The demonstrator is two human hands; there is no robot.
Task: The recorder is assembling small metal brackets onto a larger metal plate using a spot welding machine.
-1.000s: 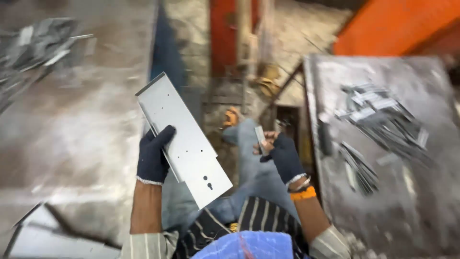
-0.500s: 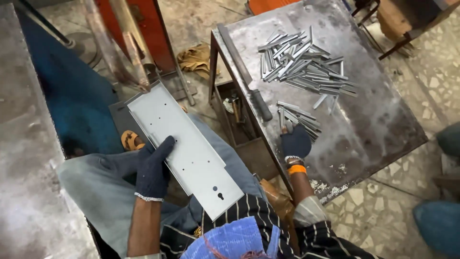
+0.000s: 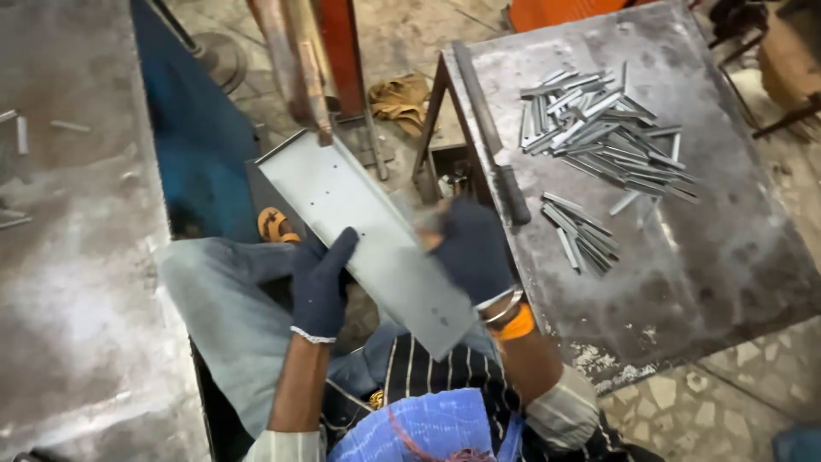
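Metal plate [image 3: 368,248], long and pale grey, sits slantwise over the person's lap, one end low by the striped shirt, the other lifted toward a rusty red post [image 3: 329,64]. From the head view, the left hand [image 3: 321,287], in a dark glove, grips the plate's left edge, thumb on top and fingers wrapped beneath, so the punched face stays turned up. The right hand [image 3: 470,248], also gloved, is blurred at the plate's right edge; it looks closed there, though whether it pinches the plate or something small I cannot tell. Just right stands a steel table [image 3: 684,257], with a heap of short metal strips [image 3: 599,124] and a smaller bunch [image 3: 581,231] nearer the hand, within easy reach.
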